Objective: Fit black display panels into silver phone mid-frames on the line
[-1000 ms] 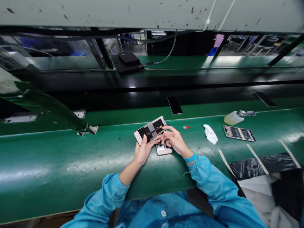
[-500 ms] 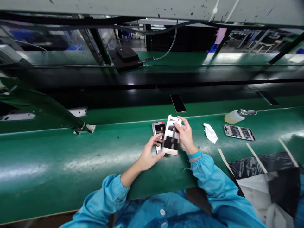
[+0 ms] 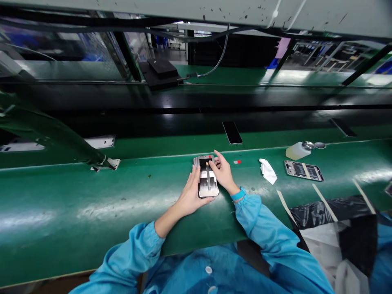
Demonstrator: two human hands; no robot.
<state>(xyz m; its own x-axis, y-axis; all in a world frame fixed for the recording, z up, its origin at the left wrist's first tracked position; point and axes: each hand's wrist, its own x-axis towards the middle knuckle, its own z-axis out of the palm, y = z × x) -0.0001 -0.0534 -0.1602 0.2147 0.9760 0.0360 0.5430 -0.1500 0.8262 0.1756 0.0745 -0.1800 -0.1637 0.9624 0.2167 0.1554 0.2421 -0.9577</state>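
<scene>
A phone panel [image 3: 207, 181] lies on the green bench [image 3: 92, 200] on top of a second phone frame, its inner side with black and grey parts and a thin ribbon facing up. My left hand [image 3: 190, 197] cups the panel's left edge and lower end, thumb along its side. My right hand [image 3: 223, 173] rests at the upper right corner, fingers curled on the panel's top edge. Both sleeves are blue.
A white cloth [image 3: 267, 170], a small red bit [image 3: 237, 161], a solvent bottle [image 3: 297, 150] and an open phone frame [image 3: 303, 170] lie to the right. A dark phone [image 3: 232, 132] sits on the black conveyor behind. A white part [image 3: 99, 141] is at left; black bags [image 3: 330, 212] at lower right.
The panel was held up and tilted in both hands, was turned upright, and now lies flat on the other phone frame on the bench with both hands pressed at its edges.
</scene>
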